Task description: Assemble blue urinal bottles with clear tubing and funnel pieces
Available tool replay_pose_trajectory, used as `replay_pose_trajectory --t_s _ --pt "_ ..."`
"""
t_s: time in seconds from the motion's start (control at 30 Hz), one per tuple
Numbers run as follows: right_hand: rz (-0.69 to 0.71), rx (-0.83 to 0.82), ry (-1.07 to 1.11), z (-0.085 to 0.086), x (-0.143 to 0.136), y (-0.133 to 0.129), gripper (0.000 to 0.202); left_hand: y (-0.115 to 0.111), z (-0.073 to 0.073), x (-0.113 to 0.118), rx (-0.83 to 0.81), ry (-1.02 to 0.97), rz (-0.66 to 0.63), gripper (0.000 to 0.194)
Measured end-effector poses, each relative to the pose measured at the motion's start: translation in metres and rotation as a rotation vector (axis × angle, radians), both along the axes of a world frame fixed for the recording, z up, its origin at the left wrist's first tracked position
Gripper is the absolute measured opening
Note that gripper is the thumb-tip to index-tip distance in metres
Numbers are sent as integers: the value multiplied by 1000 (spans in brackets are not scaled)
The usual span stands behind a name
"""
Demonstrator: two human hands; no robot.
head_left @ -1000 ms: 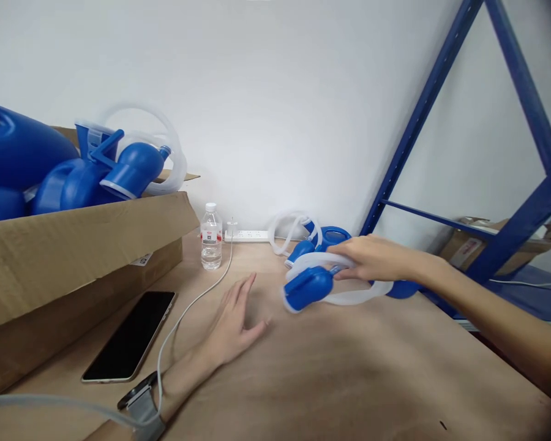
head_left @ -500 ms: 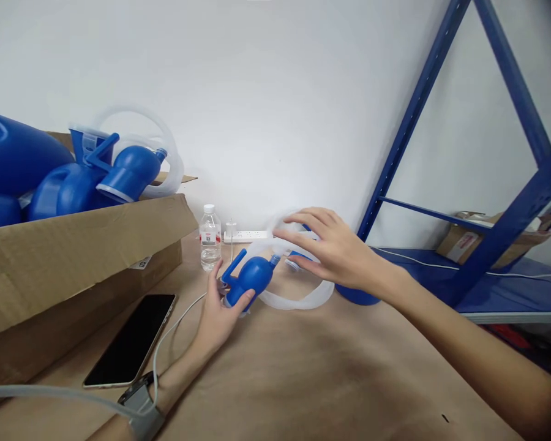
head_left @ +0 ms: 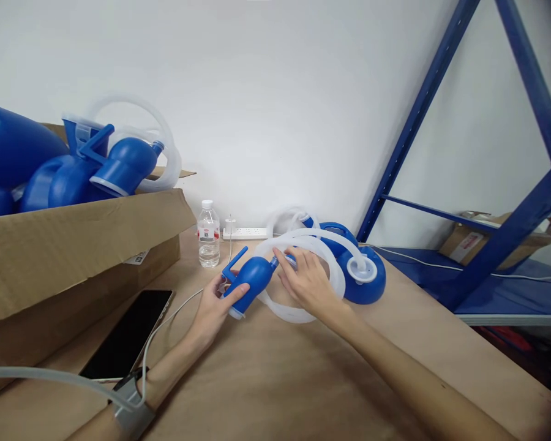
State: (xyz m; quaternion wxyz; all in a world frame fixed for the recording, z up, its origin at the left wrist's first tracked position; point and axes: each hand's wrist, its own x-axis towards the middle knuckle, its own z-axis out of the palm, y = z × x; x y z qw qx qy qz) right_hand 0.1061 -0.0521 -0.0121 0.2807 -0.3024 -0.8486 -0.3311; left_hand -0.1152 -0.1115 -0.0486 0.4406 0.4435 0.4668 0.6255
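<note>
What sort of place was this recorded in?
Probably a storeroom or workshop: a blue metal rack stands beside the table, where an open cardboard box is piled with blue plastic containers.

Bright, even light washes the plain white wall (head_left: 275, 104), strongest near its middle, and leaves soft, smudgy shadows on the light-brown wooden worktop (head_left: 266, 380) before me. Over to the right, the blue perforated-metal shelf frame (head_left: 417, 116) leans with wide-angle distortion, and the right-hand corners darken.

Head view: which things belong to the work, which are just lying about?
Likely in use:
blue handled piece, in left hand
coiled tube, by right hand
blue container joined to tube

Likely lying about:
phone
water bottle
power strip
</note>
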Motion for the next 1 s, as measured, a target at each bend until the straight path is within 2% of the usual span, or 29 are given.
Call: replay_pose_trajectory --t_s 0.23,0.37,0.5,0.67,0.83,1.0 --pt "-67 120 -64 0 -23 38 27 3 -3 1 13 9 69 72" --pt "-94 109 -65 1 -37 50 20 6 -5 -2 17 0 204 73" --pt "-78 102 -43 3 -44 57 13 8 -4 -7 31 -21 243 68" --pt "-68 77 -48 -1 -37 62 21 6 -5 -5 38 -17 204 63" --pt "-1 45 -85 0 -28 64 21 6 -11 -1 54 30 185 57" --pt "-12 60 -126 1 -27 65 21 4 -12 0 81 93 171 50"
